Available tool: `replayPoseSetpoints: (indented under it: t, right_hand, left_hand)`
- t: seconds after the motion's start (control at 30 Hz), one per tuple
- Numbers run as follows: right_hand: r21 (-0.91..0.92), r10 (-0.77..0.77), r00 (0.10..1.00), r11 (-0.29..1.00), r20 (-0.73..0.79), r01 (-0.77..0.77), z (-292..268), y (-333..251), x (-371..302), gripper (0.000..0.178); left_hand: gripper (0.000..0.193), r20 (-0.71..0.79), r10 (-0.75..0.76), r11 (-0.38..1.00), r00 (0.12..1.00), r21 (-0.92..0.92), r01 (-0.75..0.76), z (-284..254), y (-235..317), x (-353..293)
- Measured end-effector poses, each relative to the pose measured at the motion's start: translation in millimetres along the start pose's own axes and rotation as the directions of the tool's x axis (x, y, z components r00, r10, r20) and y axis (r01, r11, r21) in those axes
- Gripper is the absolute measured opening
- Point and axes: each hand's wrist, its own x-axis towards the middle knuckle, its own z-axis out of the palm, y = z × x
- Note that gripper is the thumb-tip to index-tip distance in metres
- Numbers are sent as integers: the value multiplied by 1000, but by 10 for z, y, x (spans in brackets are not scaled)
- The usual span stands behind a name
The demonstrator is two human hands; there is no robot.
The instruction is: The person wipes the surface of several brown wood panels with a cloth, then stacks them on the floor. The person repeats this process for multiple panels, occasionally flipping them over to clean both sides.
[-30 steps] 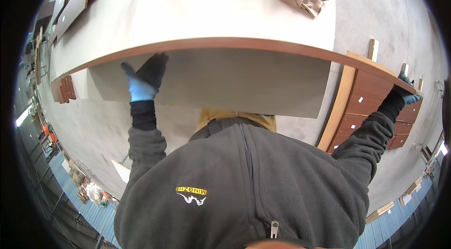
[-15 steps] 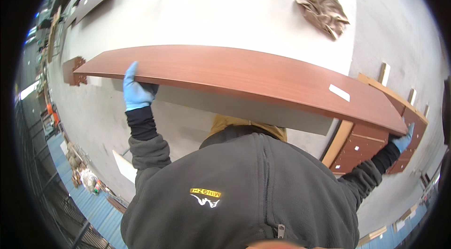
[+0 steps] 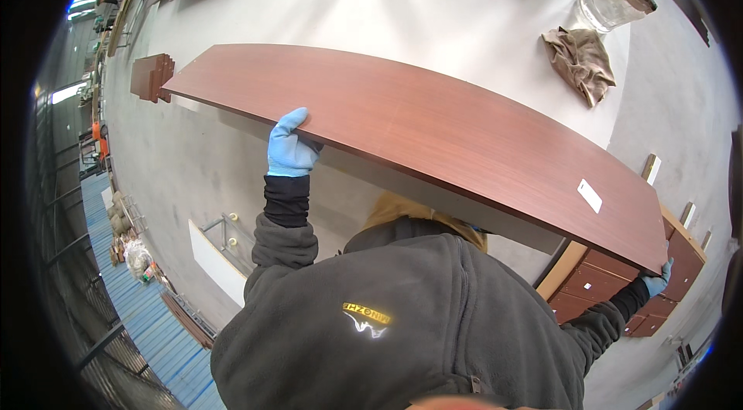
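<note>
A long reddish-brown wood-grain board (image 3: pixel 433 127) stretches across in front of me, with a white label (image 3: pixel 590 196) near its right end. My left hand (image 3: pixel 292 150), in a light-blue glove, grips the near edge left of the middle, thumb on the top face and fingers hidden below. At the far right my right hand (image 3: pixel 658 280), gloved in blue too, is closed around the board's near right corner. Beyond and partly under the board lies a white tabletop (image 3: pixel 433 15). Whether the board rests on it I cannot tell.
A crumpled brown cloth (image 3: pixel 582 65) and a clear jug (image 3: pixel 611 3) lie at the table's right. Small brown boards (image 3: pixel 152 77) are stacked beyond the board's left end. More brown panels (image 3: pixel 592 282) stand low at the right; a white panel (image 3: pixel 215 261) is at the left.
The board's top face shows wider and its right end sits lower in view. My left hand appears farther from the board's left end. The whole view has shifted, and both hands still hold the board.
</note>
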Motion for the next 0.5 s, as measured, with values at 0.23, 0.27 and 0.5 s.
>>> replayPoseSetpoints:
  t: [0.23, 0.27, 0.5]
  right_hand:
    - [-9, 10, 993, 1000, -117, -11, -527, 415, 416, 45]
    - [-46, 17, 982, 999, -187, -26, -609, 519, 474, 45]
    - [10, 405, 837, 902, -369, -432, -791, 1165, 626, 38]
  left_hand:
    - [36, -2, -104, 990, 995, -95, 104, -255, -344, 185]
    - [37, -42, -120, 987, 992, -109, 115, -304, -431, 198]
    - [34, -178, -225, 964, 958, -184, 193, -556, -982, 419]
